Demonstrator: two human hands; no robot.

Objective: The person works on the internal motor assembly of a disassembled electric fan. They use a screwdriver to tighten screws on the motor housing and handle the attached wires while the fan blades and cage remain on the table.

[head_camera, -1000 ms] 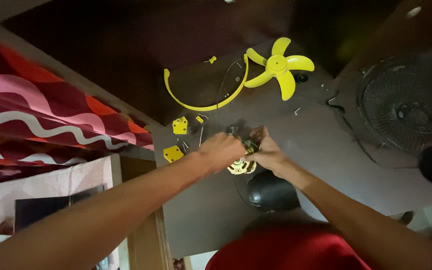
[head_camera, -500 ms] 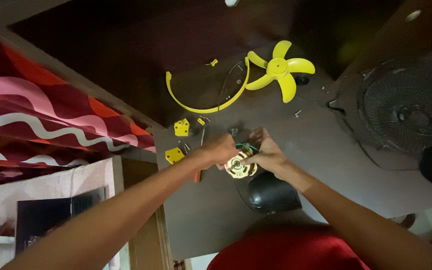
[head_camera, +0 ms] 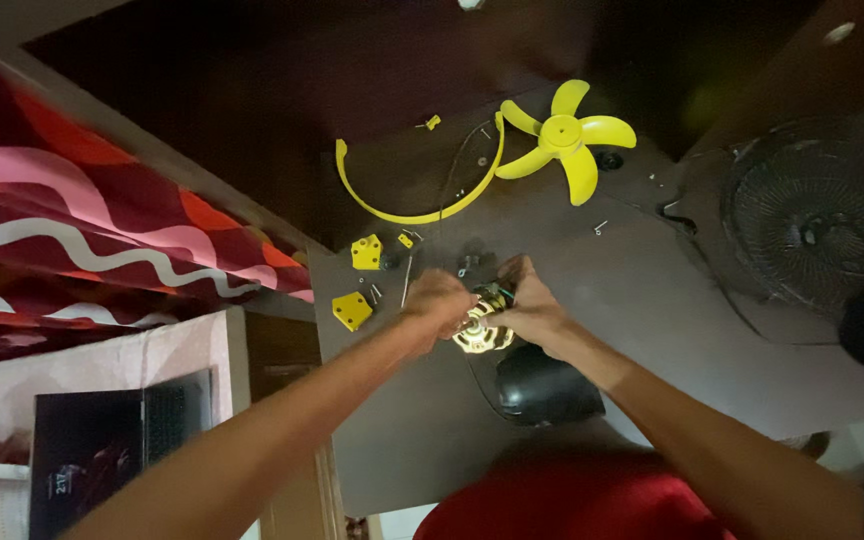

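Head view: both hands meet at table [head_camera: 652, 300] centre, left hand [head_camera: 434, 305] and right hand [head_camera: 532, 312] pinching the motor [head_camera: 482, 325] from either side, lifted just above a black housing [head_camera: 542, 385] for access. Yellow blade [head_camera: 564, 135] at 1 o'clock, ring [head_camera: 402, 210] at 11, grille [head_camera: 817, 230] at 3; yellow brackets [head_camera: 352, 310] close at 9.

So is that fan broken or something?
It lies in pieces on the dark table: yellow five-blade propeller, curved yellow plastic ring, black wire grille. Both hands, left hand and right hand, hold the round brass-coloured motor part. No damage shows.
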